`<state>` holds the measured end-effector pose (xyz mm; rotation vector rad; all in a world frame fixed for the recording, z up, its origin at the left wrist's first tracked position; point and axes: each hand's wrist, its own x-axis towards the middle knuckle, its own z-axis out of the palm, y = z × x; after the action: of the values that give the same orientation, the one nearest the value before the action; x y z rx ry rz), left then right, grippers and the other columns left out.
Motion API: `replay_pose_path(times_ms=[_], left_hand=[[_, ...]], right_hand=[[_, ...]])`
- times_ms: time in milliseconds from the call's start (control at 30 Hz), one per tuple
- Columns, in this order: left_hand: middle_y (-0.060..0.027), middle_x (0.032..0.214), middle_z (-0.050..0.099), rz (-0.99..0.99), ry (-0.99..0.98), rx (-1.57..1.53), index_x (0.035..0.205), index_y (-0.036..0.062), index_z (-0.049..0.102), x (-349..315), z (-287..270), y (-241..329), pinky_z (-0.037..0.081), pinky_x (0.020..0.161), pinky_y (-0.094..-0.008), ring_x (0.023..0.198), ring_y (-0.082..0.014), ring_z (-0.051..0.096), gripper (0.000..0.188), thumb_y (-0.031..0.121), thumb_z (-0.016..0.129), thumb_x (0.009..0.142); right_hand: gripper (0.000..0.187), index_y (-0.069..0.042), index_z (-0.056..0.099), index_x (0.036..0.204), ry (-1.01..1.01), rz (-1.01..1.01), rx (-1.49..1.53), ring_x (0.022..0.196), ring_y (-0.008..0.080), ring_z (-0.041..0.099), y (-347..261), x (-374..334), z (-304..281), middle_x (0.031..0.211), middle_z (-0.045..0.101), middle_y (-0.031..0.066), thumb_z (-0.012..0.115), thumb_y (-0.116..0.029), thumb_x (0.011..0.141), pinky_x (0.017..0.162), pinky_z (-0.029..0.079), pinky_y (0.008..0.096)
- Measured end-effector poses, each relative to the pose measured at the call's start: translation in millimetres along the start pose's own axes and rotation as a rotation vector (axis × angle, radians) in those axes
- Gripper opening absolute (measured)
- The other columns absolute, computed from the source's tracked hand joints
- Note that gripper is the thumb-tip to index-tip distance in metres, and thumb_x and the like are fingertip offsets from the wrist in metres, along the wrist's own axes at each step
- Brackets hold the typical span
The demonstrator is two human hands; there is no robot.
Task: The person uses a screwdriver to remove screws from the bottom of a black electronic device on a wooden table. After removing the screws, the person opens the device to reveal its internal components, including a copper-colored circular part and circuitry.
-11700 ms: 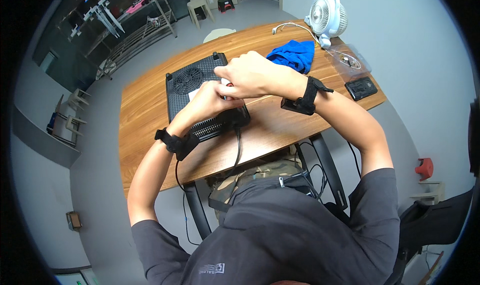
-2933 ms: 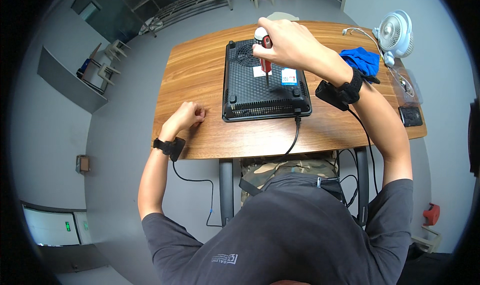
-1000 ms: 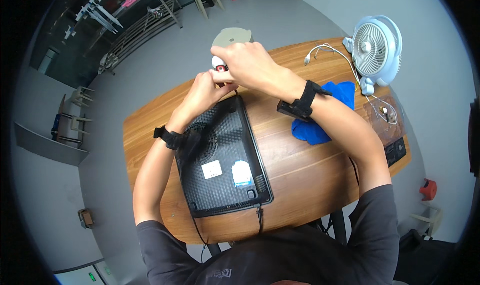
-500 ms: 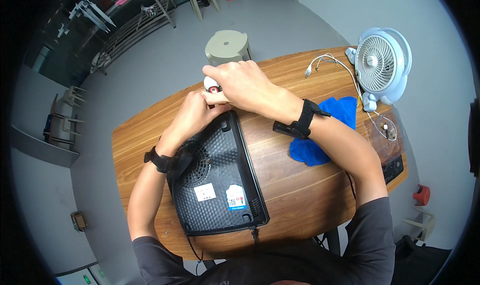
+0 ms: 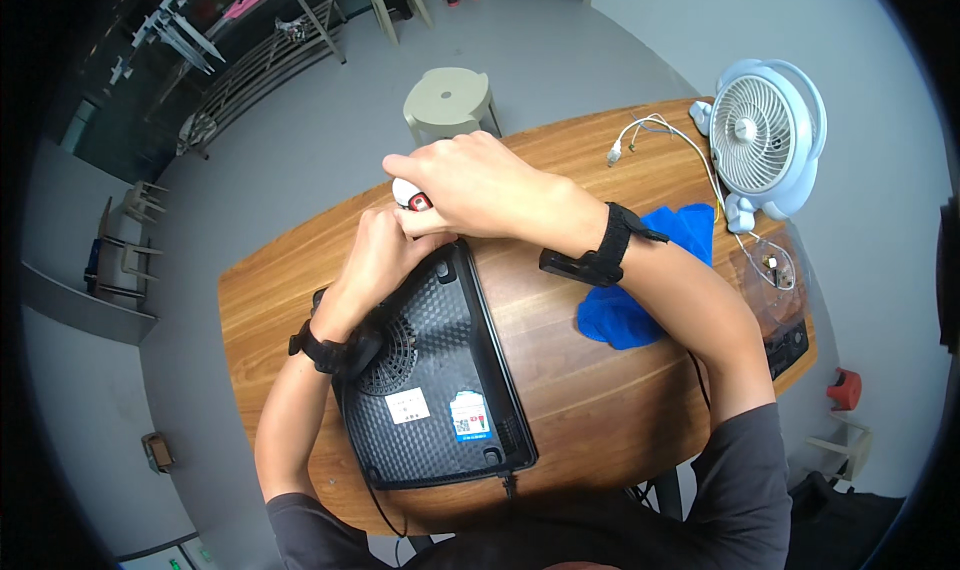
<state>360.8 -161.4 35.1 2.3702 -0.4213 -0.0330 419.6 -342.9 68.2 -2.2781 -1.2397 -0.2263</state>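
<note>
A flat black appliance that looks like an induction cooktop [image 5: 431, 342] lies upside down, its round vent grille [image 5: 389, 358] and two stickers facing up. My right hand [image 5: 468, 184] is closed around a tool with a rounded white end and a red-and-black part [image 5: 414, 199]; its working end is hidden. Close under it, my left hand [image 5: 382, 244] has its fingers bent in at the cooktop's far edge. What the left fingers hold, if anything, is hidden. Both wrists wear black straps.
A blue cloth [image 5: 625, 315] lies under my right forearm. Beyond it are a light-blue fan [image 5: 752, 135], a white cable [image 5: 675, 130] and a clear bag of small parts [image 5: 775, 280]. One stool [image 5: 447, 100] stands past the far edge of the wooden table [image 5: 590, 400].
My hands and the tool shift slightly left in the picture, and the tool's white end looks more tilted. The whole scene sits a little lower in view.
</note>
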Motion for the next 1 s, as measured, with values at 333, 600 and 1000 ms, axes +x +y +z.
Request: replay_pose_path(times_ms=[333, 600, 1000], left_hand=[[-0.02, 0.087, 0.074, -0.068, 0.038, 0.028, 0.099, -0.0066, 0.068, -2, 3, -4, 0.056, 0.072, -0.0396, 0.085, -0.0311, 0.074, 0.028, 0.015, 0.08, 0.085], [-0.0225, 0.085, 0.073, -0.066, 0.049, -0.002, 0.097, -0.0063, 0.068, -2, 2, 0, 0.056, 0.072, -0.0418, 0.084, -0.0361, 0.075, 0.027, 0.014, 0.079, 0.084], [-0.0151, 0.098, 0.076, 0.015, -0.02, -0.068, 0.103, -0.0036, 0.07, 0, -6, -3, 0.056, 0.083, -0.0379, 0.096, -0.0243, 0.073, 0.031, 0.016, 0.083, 0.083]], right_hand=[[0.036, -0.003, 0.065, 0.102, 0.005, -0.136, 0.04, 0.079, 0.0387, 0.072, -1, 0, -7, 0.087, 0.072, 0.0179, 0.068, -0.036, 0.088, 0.07, 0.058, 0.0467], [0.037, -0.004, 0.067, 0.1, 0.03, -0.143, 0.005, 0.076, 0.037, 0.072, 0, -1, -3, 0.084, 0.072, 0.0175, 0.068, -0.039, 0.089, 0.067, 0.058, 0.0457], [0.038, -0.002, 0.068, 0.093, -0.033, -0.079, -0.002, 0.072, 0.0403, 0.071, -6, 14, 10, 0.076, 0.071, 0.0217, 0.064, -0.04, 0.09, 0.067, 0.056, 0.0483]])
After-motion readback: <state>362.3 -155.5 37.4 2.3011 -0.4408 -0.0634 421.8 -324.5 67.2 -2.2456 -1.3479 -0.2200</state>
